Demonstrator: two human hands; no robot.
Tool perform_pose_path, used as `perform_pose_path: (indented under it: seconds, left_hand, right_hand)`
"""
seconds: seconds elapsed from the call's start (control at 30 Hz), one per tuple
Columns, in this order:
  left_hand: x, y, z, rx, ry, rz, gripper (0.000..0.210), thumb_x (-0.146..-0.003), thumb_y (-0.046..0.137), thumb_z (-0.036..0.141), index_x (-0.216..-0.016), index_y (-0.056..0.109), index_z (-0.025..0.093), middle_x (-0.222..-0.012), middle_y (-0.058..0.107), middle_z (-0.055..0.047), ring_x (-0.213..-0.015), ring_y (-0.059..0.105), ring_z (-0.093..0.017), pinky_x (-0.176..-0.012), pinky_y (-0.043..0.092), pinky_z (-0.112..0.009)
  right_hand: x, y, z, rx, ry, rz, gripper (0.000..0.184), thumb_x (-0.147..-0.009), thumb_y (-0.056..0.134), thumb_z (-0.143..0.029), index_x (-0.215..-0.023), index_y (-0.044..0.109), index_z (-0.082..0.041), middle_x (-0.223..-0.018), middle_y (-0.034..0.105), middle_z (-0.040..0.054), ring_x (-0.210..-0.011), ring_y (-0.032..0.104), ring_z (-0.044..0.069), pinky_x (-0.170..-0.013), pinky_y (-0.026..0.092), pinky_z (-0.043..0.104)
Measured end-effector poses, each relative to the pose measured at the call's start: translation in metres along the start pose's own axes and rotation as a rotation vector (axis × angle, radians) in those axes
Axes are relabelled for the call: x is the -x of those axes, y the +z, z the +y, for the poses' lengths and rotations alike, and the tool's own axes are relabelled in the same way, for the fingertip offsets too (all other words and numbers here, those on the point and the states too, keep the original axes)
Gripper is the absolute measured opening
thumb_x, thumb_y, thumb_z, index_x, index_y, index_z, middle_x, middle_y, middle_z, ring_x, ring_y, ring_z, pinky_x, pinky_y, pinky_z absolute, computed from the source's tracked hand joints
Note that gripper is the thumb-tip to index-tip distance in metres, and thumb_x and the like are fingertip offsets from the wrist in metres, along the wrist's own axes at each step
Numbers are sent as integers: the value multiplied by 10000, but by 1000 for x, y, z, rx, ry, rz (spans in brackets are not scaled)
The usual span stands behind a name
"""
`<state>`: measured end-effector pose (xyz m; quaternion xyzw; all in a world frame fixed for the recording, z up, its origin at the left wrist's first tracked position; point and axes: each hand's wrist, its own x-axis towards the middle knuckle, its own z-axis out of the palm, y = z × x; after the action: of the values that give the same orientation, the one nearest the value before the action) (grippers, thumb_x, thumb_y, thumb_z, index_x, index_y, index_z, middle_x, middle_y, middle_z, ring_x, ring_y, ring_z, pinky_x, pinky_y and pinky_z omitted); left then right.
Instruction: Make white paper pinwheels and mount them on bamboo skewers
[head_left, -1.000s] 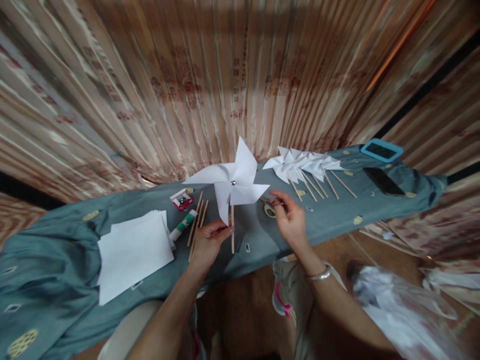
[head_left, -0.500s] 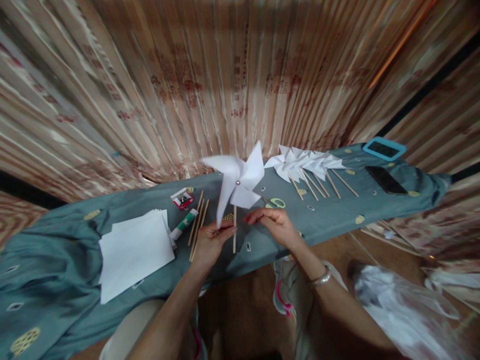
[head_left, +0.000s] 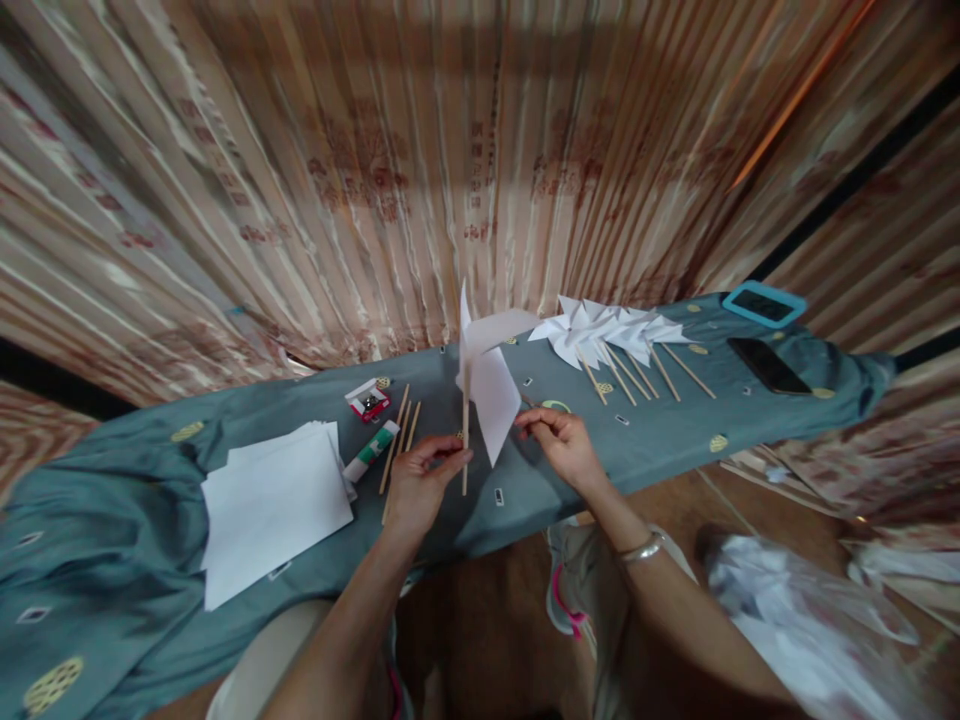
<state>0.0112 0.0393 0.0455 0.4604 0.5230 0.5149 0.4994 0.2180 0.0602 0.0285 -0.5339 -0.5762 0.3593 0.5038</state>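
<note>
A white paper pinwheel [head_left: 496, 390] on a thin wooden stick stands upright above the cloth, turned so that the stick side faces me. My left hand [head_left: 420, 482] pinches this stick between thumb and fingers, below the paper blades. Just right of the blades is my right hand [head_left: 562, 445], its fingers curled together with nothing visible in them. Its fingertips are close to a blade's edge; I cannot tell whether they touch. Behind that hand lie scissors with green handles [head_left: 556, 406], partly hidden. Several loose wooden sticks [head_left: 394, 440] lie beside my left hand.
White paper sheets [head_left: 274, 510] are stacked at the left, next to a green-and-white glue tube [head_left: 373, 450] and a small red box [head_left: 368, 400]. Several finished pinwheels [head_left: 607, 330] lie at the back right. Further right are a black phone [head_left: 769, 366] and a blue-framed device [head_left: 765, 304].
The pinwheel has turned about its stick, from its pinned front facing me to its back and side. My right hand has shifted slightly right, its fingers more curled.
</note>
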Motion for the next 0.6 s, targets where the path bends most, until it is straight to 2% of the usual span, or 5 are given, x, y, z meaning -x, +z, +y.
perform_pose_path:
  seconds: [0.1, 0.17, 0.23, 0.4, 0.6]
  left_hand:
    - [1, 1, 1, 7, 3, -4, 187, -547, 797, 292, -694, 748, 188, -703, 722, -21, -688, 638, -162, -690, 494, -269]
    - [2, 3, 2, 6, -1, -13, 174, -539, 798, 285, -670, 741, 187, -691, 717, -19, -686, 634, -164, -694, 493, -272]
    - [4, 5, 3, 8, -8, -32, 166, -537, 797, 282, -656, 736, 184, -680, 712, -17, -688, 632, -168, -699, 493, -275]
    - [9, 7, 5, 54, -47, -107, 141, -562, 776, 265, -660, 731, 176, -683, 700, -5, -695, 621, -158, -718, 485, -270]
    - [9, 9, 7, 72, -70, -105, 165, -539, 789, 270, -659, 732, 172, -677, 699, -4, -685, 614, -156, -718, 478, -270]
  right_hand:
    - [0, 6, 3, -4, -58, 26, 342, -797, 526, -255, -1106, 667, -211, -977, 737, 52, -911, 675, 198, -856, 515, 352]
    - [-2, 11, 3, -52, -90, -1, 486, -789, 556, -249, -1274, 564, -232, -1267, 640, 73, -1124, 616, 218, -938, 496, 371]
    - [-5, 15, 2, -104, -95, -48, 570, -778, 568, -244, -1343, 499, -258, -1426, 513, 63, -1254, 534, 231, -984, 481, 385]
    - [-15, 23, -3, -243, -30, -117, 599, -746, 543, -199, -1339, 504, -267, -1445, 498, 42, -1329, 470, 233, -1048, 444, 423]
    - [-18, 30, -8, -358, 10, -166, 535, -734, 569, -229, -1267, 582, -270, -1405, 542, 18, -1330, 467, 232, -1040, 447, 407]
